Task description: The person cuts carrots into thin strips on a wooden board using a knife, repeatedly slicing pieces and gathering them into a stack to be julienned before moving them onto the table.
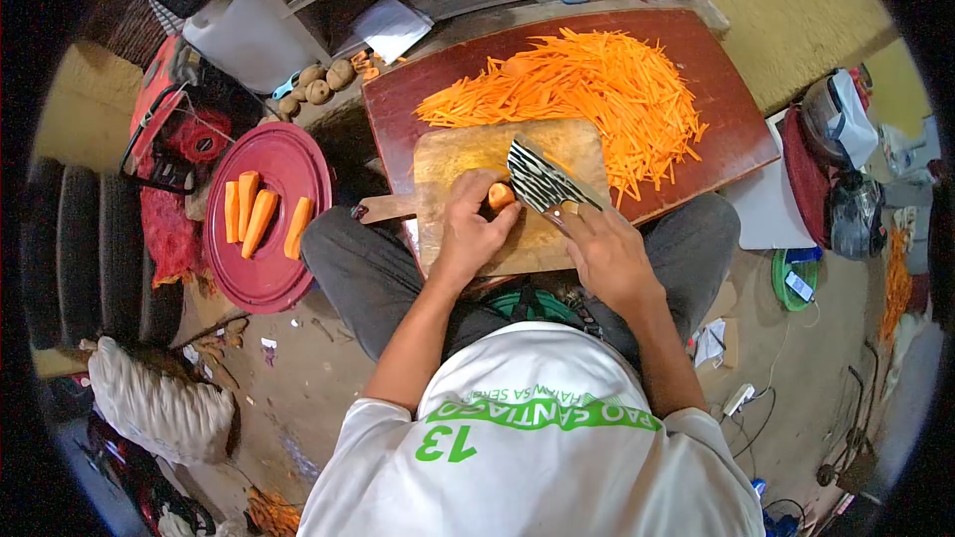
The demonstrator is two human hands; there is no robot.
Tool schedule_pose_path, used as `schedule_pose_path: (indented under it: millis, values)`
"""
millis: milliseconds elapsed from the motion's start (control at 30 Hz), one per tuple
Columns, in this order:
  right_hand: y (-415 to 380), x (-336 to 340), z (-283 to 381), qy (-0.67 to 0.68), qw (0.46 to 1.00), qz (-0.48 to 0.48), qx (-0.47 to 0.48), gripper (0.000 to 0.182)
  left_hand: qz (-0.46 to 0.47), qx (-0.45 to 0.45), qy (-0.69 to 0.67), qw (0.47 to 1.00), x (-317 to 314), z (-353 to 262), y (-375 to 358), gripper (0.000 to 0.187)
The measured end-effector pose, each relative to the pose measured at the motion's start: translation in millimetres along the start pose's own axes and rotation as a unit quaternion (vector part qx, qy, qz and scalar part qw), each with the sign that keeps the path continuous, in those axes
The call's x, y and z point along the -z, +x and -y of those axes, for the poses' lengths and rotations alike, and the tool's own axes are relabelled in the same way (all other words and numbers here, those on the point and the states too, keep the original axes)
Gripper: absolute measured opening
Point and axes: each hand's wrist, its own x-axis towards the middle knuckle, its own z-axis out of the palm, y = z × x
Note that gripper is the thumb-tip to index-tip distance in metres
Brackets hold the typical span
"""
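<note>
My left hand [470, 227] presses a short carrot piece [500, 196] onto a wooden cutting board [468, 151]. My right hand [605, 254] grips the handle of a broad cleaver [538, 180], whose patterned blade rests against the right side of the carrot. The board lies on a dark red low table [721, 104], propped toward my lap. Behind the board a large heap of carrot strips [587, 85] covers the table.
A round maroon lid [288, 154] at the left holds several peeled carrot lengths [261, 219]. Potatoes [320, 85] lie beyond it, by a white container [244, 35]. A tyre [85, 239] and a red machine [169, 109] stand far left. Bags and cables crowd the right.
</note>
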Motion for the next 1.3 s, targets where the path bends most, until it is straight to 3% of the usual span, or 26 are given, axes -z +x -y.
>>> schedule_pose_path:
  millis: [200, 300, 500, 667, 767, 867, 967, 1067, 1167, 1300]
  values:
    - [54, -25, -32, 0.1, 0.993, 0.05, 0.039, 0.026, 0.011, -0.004, 0.014, 1.0, 1, -1, 0, 0.044]
    - [92, -36, -58, -0.026, 0.999, 0.0, 0.027, 0.015, 0.007, -0.006, 0.024, 1.0, 1, 0, -1, 0.046]
    - [105, -11, -71, -0.024, 0.993, -0.11, -0.025, 0.017, -0.023, -0.029, 0.029, 0.999, 1, -3, -4, 0.049]
    - [37, 18, -47, 0.083, 0.993, 0.066, -0.054, 0.025, -0.081, -0.064, 0.031, 0.994, 7, -15, -5, 0.043]
    - [-3, 22, -11, 0.093, 0.994, 0.049, -0.029, 0.033, -0.099, -0.074, 0.031, 0.992, 6, -12, -8, 0.035]
    - [-16, 4, 2, 0.008, 1.0, -0.001, 0.0, 0.044, -0.105, -0.068, 0.022, 0.992, 4, -14, -5, 0.027]
    - [-12, -5, -4, -0.004, 1.0, 0.007, -0.003, 0.064, -0.109, -0.073, 0.013, 0.991, 3, -11, -5, 0.028]
    - [-3, -7, -10, 0.006, 0.994, 0.105, -0.029, 0.063, -0.113, -0.08, 0.013, 0.99, 3, -8, -7, 0.027]
    - [-1, -4, -6, 0.074, 0.995, 0.044, -0.041, 0.056, -0.116, -0.082, 0.001, 0.99, 4, -7, -9, 0.026]
    - [5, 18, 6, 0.158, 0.971, 0.067, -0.167, 0.054, -0.119, -0.086, 0.006, 0.989, 3, -7, -11, 0.024]
